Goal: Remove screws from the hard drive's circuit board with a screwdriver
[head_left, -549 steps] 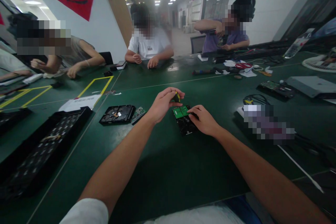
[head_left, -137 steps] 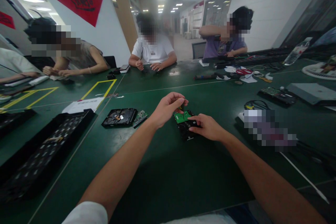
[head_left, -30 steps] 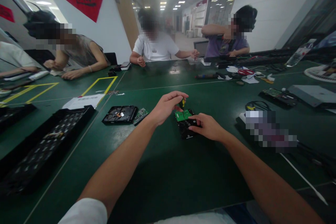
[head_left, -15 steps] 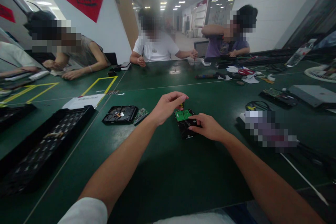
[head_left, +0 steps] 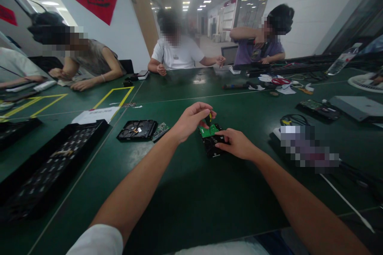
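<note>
A hard drive point(head_left: 212, 148) lies on the green table with its green circuit board point(head_left: 206, 132) facing up. My left hand point(head_left: 194, 119) is closed on a small screwdriver point(head_left: 208, 119) with a yellow and black handle, its thin shaft pointing down onto the board. From the right, my right hand point(head_left: 236, 142) grips the edge of the drive, thumb and fingers resting on its top. To the left sits another black hard drive point(head_left: 137, 130), and a loose circuit board point(head_left: 160, 132) lies beside it.
A long black tray point(head_left: 56, 163) stands at the left. At right are a third drive point(head_left: 317, 110), a grey metal box point(head_left: 357, 108) and a blurred-out item with cables. Three people sit across the table, and part of another shows at far left. A bottle point(head_left: 342, 60) stands at back right.
My left hand has turned slightly, so more of the screwdriver's handle and shaft shows over the board. The right hand and the drive have stayed nearly in place.
</note>
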Demonstrator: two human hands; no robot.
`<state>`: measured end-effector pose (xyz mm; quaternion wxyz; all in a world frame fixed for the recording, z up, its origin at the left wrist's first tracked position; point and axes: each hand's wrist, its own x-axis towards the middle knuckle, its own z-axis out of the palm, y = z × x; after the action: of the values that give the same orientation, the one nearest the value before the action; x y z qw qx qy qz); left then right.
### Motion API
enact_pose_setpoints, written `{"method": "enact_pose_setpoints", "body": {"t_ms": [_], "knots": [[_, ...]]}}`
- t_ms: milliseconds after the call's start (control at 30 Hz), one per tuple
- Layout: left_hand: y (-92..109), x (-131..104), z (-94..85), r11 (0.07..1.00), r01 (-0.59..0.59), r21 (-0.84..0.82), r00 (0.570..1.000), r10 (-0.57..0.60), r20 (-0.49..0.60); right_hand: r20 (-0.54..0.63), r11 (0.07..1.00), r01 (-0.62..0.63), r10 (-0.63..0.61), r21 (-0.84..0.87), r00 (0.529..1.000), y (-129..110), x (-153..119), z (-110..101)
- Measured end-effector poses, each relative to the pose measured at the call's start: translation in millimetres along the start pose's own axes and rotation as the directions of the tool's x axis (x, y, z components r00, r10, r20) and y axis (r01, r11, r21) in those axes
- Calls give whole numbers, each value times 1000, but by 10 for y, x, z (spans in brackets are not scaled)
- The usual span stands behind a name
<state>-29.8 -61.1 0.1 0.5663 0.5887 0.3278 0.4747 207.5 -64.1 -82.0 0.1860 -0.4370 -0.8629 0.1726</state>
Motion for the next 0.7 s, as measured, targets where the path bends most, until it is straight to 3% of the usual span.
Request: {"method": "enact_pose_setpoints", "body": {"t_ms": [367, 700], "knots": [[-7, 23, -31, 999, -28, 39, 997, 31, -74, 6, 1000, -23, 23, 1, 1000, 23, 3, 16], [-37, 14, -7, 990, -14, -140, 1000, 13, -8, 5, 1000, -26, 26, 8, 1000, 8, 9, 12]]}}
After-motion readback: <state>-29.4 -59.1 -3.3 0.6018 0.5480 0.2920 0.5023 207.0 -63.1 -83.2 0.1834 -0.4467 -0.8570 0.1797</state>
